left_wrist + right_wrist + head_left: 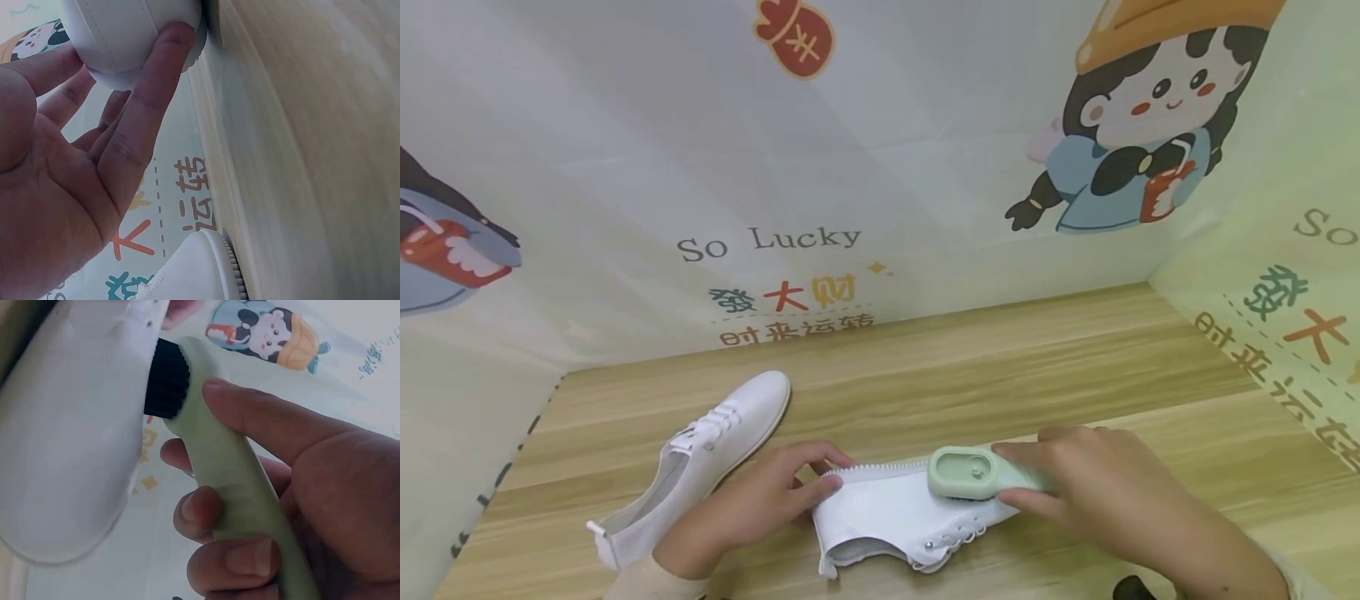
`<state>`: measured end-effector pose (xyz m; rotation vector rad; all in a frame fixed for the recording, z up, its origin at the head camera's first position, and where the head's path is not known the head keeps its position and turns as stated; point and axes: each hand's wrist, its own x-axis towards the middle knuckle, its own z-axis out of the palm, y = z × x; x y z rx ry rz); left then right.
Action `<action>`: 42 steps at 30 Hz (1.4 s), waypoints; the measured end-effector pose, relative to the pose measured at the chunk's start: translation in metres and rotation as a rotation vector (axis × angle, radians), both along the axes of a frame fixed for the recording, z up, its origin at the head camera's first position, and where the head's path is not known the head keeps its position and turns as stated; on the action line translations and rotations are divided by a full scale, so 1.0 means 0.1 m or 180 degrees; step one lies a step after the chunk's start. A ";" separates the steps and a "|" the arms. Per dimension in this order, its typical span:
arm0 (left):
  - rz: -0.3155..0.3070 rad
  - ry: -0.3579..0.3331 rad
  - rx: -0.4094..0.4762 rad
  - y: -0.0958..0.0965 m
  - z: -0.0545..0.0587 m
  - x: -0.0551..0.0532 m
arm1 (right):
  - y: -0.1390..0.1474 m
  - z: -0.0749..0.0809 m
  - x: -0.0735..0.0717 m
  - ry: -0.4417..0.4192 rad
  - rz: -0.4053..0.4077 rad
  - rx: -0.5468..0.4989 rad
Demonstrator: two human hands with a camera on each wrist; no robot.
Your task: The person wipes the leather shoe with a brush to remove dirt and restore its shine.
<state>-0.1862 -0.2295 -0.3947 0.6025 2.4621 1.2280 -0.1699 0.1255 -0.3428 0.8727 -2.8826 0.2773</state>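
A white lace-up shoe [880,508] lies on its side, its opening and laces turned toward me and its toe to the right. My left hand [767,500] grips it by the heel, thumb and fingers spread around the heel end [125,37]. My right hand [1112,483] holds a pale green brush [966,473] by the handle. In the right wrist view the fingers wrap the handle and the thumb lies along it. The brush's dark bristles [167,380] meet the shoe's side. Part of the toe is hidden behind the brush and right hand.
A second white lace-up shoe [730,433] sits upright on the wood-patterned surface [1000,367], left of my left forearm. Printed pale sheeting [925,208] rises behind and at both sides. A small black object [1131,588] shows at the bottom edge, below the right forearm.
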 end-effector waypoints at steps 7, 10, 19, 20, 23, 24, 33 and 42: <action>0.0027 -0.0001 -0.0034 0.00 0.01 -0.01 | 0.08 0.05 -0.01 -0.0066 -0.0031 0.0012; 0.0009 -0.0028 0.0012 0.00 0.00 -0.01 | 0.08 0.07 -0.01 -0.0090 -0.0051 0.0022; 0.0056 -0.0074 0.0000 -0.01 0.00 -0.01 | 0.01 0.02 0.00 -0.0022 -0.0009 -0.0026; 0.0052 -0.0072 0.0016 -0.01 0.00 -0.01 | 0.00 0.01 0.00 -0.0002 -0.0008 -0.0019; 0.0042 -0.0080 0.0057 -0.01 -0.02 -0.01 | -0.04 -0.02 0.00 0.0004 -0.0002 -0.0016; 0.0038 -0.0086 0.0065 -0.01 -0.02 -0.01 | -0.05 -0.03 0.00 0.0011 -0.0001 -0.0017; 0.0040 0.0026 -0.0093 0.00 0.00 -0.02 | -0.17 -0.15 0.03 0.0321 0.0167 -0.0142; 0.0047 -0.0046 -0.0018 0.01 -0.01 -0.01 | -0.34 -0.26 0.09 0.0478 0.0267 -0.0262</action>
